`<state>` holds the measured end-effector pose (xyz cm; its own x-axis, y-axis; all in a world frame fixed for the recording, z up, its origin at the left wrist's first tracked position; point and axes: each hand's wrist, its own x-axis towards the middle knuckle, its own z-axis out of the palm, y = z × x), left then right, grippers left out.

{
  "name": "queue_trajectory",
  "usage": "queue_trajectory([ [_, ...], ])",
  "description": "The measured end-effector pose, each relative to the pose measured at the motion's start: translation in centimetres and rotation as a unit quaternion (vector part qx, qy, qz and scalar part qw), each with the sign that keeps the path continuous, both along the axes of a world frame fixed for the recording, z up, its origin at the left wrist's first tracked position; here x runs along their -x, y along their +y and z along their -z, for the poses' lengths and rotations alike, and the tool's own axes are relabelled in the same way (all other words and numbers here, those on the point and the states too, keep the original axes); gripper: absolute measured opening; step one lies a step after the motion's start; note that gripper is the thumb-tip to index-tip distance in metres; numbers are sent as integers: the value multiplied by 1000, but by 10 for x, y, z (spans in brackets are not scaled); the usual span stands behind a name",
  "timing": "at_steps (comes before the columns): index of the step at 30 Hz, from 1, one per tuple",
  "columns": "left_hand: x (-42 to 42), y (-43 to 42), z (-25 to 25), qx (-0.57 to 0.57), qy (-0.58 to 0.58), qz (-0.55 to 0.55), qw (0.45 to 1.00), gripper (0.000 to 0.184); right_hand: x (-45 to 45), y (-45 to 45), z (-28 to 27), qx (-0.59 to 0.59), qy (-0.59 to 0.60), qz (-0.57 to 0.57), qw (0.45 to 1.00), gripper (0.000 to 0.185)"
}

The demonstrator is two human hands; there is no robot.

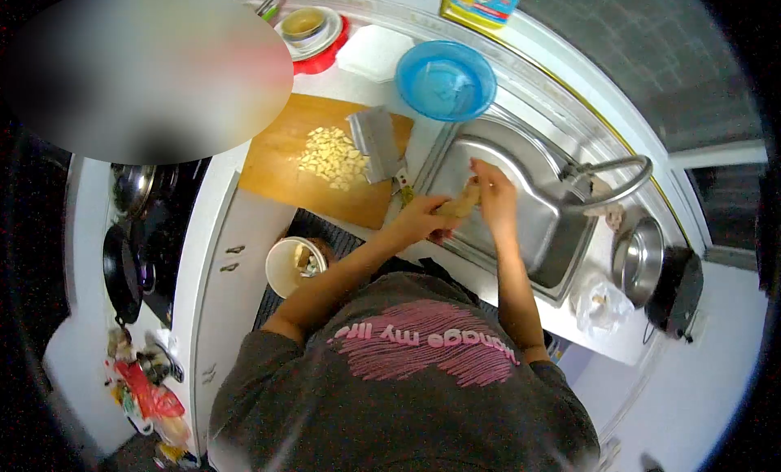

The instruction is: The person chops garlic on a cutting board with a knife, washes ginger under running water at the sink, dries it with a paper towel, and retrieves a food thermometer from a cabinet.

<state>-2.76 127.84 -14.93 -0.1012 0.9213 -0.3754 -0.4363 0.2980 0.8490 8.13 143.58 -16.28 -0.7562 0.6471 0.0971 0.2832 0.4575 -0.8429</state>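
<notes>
A knobby, light-brown piece of ginger root is between my hands, over the near left edge of the sink. My left hand is closed around its lower end. My right hand is at its upper end with the fingers curled against it; whether a small tool is in these fingers is hidden. Left of my hands, a cleaver lies on the wooden cutting board, its handle pointing toward the sink. Beside the blade is a spread of chopped pale-yellow pieces.
The steel sink has a curved faucet. Behind it stands a blue basin. A white bucket with scraps is below the counter. Stacked bowls, a steel bowl and a plastic bag stand around the counter.
</notes>
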Motion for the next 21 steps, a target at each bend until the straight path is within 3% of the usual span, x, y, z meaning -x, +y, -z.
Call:
queue_trajectory([
  [1,3,-18,15,21,7,-31,999,29,10,-1,25,-129,-21,4,991,40],
  [7,26,-88,6,76,64,-228,968,24,93,-64,128,-103,-259,-156,948,49],
  [9,40,-97,-8,59,68,-248,965,25,105,-77,175,-108,-161,-47,980,46],
  [11,51,-102,-16,36,58,-263,962,25,119,-70,185,-80,-171,-19,982,43],
  [13,59,-107,-16,-8,66,-254,965,25,126,-45,164,-23,-297,-73,952,42],
  [16,59,-102,-26,-55,13,-287,956,27,128,-27,120,-30,-241,-87,966,42],
  [19,62,-92,-31,-132,-138,-294,937,30,118,-35,95,-264,-77,-55,960,39],
  [21,54,-74,-48,-69,-160,-374,911,30,112,-38,83,-226,-169,-101,954,35],
])
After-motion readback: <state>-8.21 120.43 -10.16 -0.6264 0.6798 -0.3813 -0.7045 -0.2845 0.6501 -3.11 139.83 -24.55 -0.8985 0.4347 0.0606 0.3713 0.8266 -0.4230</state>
